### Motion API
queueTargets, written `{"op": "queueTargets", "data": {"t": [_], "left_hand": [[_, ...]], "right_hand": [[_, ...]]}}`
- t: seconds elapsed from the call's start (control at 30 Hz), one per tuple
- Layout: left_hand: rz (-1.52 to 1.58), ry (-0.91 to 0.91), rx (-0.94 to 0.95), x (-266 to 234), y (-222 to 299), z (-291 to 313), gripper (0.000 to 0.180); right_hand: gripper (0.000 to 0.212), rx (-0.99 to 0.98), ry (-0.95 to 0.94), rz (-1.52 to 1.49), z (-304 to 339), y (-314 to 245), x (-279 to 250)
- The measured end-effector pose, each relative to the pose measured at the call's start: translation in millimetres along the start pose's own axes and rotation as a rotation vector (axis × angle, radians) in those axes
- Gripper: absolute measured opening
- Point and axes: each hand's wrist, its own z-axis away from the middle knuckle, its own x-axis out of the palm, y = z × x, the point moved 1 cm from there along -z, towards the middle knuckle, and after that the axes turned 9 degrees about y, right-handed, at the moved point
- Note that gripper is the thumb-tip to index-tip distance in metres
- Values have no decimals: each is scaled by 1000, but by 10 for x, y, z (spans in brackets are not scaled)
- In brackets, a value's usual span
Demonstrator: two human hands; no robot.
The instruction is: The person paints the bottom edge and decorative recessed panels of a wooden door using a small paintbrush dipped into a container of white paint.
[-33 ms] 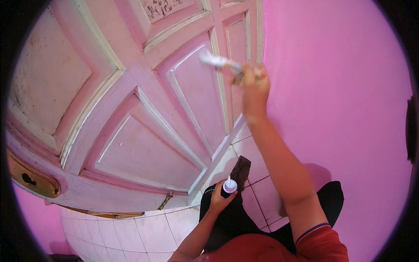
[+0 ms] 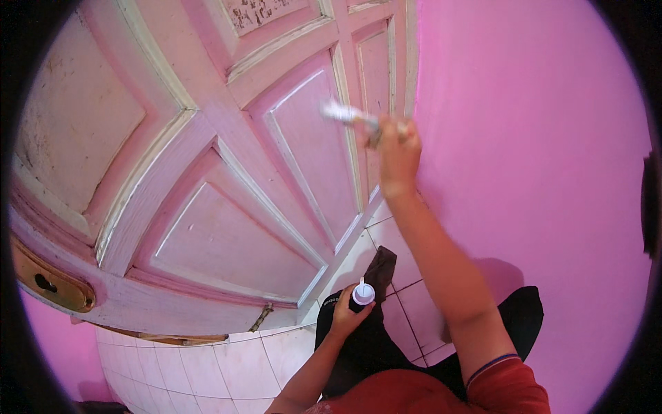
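My right hand (image 2: 398,150) is closed round the handle of a paintbrush (image 2: 340,112), whose bristles are covered with white paint. The brush is smeared by motion and is in front of a raised panel of the pink wooden door (image 2: 238,124); I cannot tell whether the bristles touch it. Down by my lap, my left hand (image 2: 347,316) grips a small round cup (image 2: 362,295) of whitish paint, with a thin stick standing in it. White paint edges several of the door's mouldings, and other parts look worn.
A pink wall (image 2: 538,138) rises close on the right. White floor tiles (image 2: 255,362) run below the door. A brass lock plate (image 2: 52,279) sits at the door's left edge, and a small metal bolt (image 2: 261,317) is at its lower edge. My dark-trousered legs (image 2: 520,317) are folded beneath me.
My right hand and the paintbrush have shifted slightly downward. My left hand and the cup stay in place.
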Motion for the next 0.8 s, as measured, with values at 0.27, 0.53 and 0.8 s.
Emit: {"op": "queueTargets", "data": {"t": [0.27,0.53,0.8], "left_hand": [[-31,16,35,18,6,6,66],[19,13,4,19,-31,17,63],[4,19,33,-41,15,17,64]], "right_hand": [[20,-123,-13,675,375,705,-740],[16,-49,-149,254,323,-285,264],[14,-20,-86,-111,630,-172,202]]}}
